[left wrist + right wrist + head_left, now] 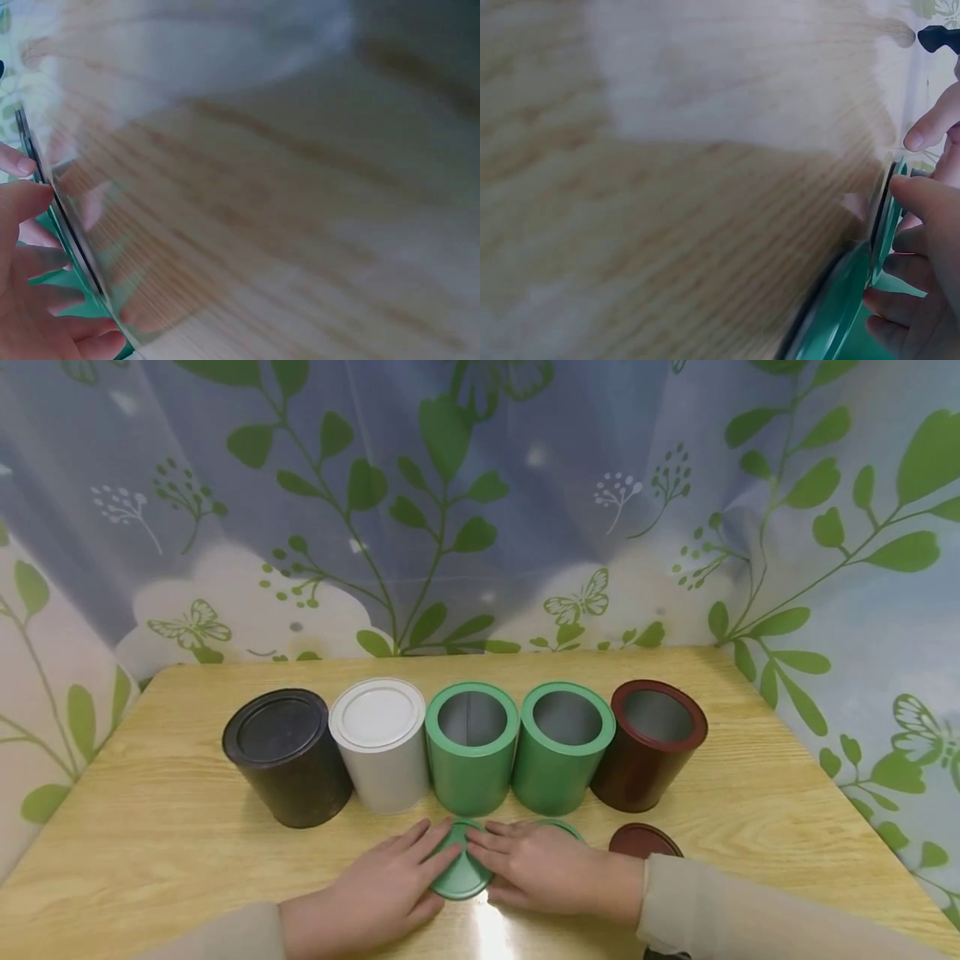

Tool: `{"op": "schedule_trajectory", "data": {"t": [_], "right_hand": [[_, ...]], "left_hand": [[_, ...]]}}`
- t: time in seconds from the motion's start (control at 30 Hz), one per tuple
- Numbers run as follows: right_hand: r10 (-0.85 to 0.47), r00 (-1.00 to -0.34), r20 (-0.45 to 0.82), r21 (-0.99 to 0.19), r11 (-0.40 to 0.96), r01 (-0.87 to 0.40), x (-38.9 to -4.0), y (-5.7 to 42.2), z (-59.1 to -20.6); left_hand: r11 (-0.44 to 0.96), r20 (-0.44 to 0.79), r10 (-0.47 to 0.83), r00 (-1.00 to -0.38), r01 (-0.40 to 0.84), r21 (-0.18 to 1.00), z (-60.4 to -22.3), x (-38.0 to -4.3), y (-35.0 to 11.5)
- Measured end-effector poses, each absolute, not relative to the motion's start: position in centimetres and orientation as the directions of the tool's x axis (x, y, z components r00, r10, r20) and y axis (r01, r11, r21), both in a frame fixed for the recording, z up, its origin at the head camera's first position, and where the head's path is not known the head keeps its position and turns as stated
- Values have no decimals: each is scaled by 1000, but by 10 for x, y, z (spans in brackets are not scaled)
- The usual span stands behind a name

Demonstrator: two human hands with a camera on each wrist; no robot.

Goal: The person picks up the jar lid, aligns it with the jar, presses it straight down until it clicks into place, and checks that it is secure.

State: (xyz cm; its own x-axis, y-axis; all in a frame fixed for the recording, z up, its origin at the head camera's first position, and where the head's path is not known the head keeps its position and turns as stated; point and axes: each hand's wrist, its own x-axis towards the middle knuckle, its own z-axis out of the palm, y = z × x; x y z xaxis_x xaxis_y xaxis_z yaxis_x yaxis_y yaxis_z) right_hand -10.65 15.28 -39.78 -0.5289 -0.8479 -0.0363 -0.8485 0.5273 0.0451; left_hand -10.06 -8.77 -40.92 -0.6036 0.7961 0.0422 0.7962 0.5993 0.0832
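A round green lid point(460, 878) lies on the table between my two hands. My left hand point(378, 885) rests on its left side, fingers extended, the thumb near the front edge. From the right, my right hand point(551, 867) lays its straight fingers on the same lid. Part of a second green lid point(564, 827) shows behind my right hand, most of it covered. In the right wrist view, that second lid point(829, 315) lies flat next to the touched one. Two open green cans point(471, 777) point(555, 781) stand just beyond the hands.
A dark red lid point(645, 841) lies by my right wrist, partly hidden. An open dark red can point(637, 777) ends the row on the right. On the left stand a black can point(303, 785) and a white can point(386, 772), both lidded. A leaf-patterned curtain point(480, 527) hangs behind the wooden table point(142, 827).
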Motion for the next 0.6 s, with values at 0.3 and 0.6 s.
{"op": "schedule_trajectory", "data": {"t": [0.3, 0.6], "right_hand": [[-857, -515, -5, 79, 513, -855, -108, 151, -402], [-859, -510, 45, 110, 512, -852, -108, 152, -400]], "left_hand": [[547, 15, 837, -547, 837, 2, -410, -104, -82], [508, 26, 861, -508, 861, 8, -407, -102, -84]]}}
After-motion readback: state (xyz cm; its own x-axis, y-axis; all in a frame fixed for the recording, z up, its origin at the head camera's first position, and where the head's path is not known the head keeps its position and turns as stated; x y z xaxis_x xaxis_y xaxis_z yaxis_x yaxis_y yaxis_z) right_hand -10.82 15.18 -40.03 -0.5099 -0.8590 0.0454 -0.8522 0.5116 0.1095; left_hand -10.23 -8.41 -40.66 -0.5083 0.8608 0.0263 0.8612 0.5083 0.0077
